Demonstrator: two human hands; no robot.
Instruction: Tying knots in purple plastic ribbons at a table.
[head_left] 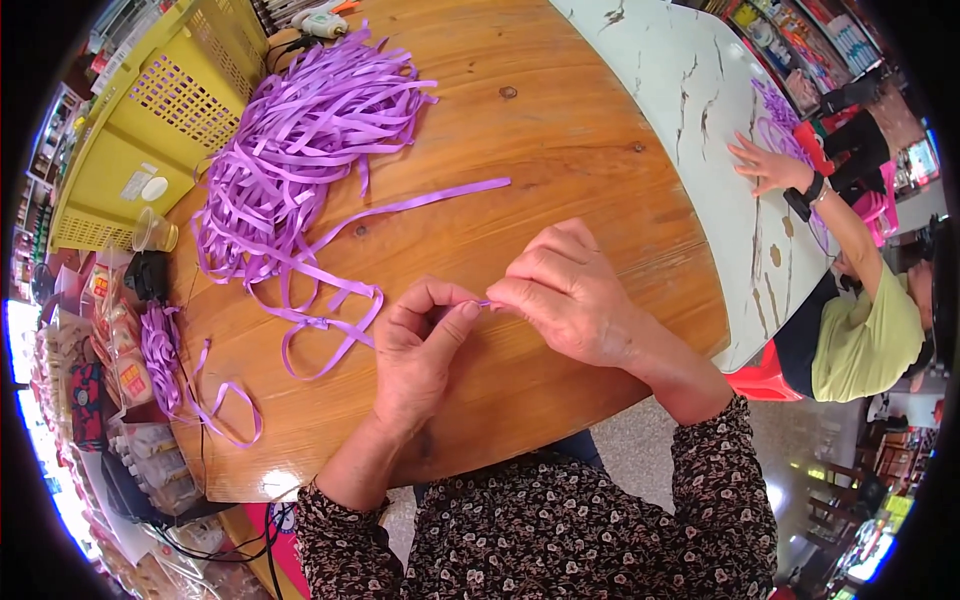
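Observation:
Between my two hands, over the near part of the wooden table (560,130), a short bit of purple ribbon (484,303) shows. My left hand (425,335) pinches it between thumb and forefinger. From the other side my right hand (565,295) grips it with curled fingers. Most of this piece is hidden in the fingers. Left of my left hand lies a looped length of ribbon with a knot (320,323) in it. Behind that is a large tangled heap of purple ribbon (320,120), with one loose strand (430,197) reaching right.
A yellow plastic basket (150,110) stands at the left, with a clear cup (155,232) beside it. A glue gun (325,22) lies at the far edge. Packets (125,350) and a small ribbon bundle (160,350) crowd the left. Another person (865,335) reaches over the white table (690,120).

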